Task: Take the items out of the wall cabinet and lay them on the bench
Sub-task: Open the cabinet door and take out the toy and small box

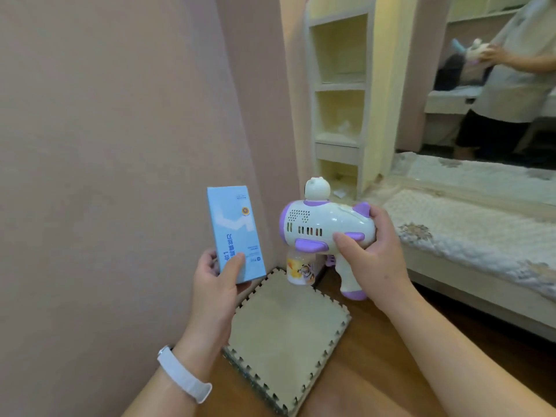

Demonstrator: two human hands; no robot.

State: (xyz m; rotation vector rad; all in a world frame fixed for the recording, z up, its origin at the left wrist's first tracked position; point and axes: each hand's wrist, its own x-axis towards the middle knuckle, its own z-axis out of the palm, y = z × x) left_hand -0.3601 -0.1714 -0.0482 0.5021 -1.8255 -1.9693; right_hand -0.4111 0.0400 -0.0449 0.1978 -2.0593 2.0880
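Gripping a blue box in left hand, toy gun in right hand, both above the foam mat.

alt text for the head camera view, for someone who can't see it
A person's left hand holds a light blue box upright while the right hand grips a white and purple toy gun, both above a foam mat on a wooden floor. A cushioned bench runs along the right, open shelves stand behind, and another person stands at the back.
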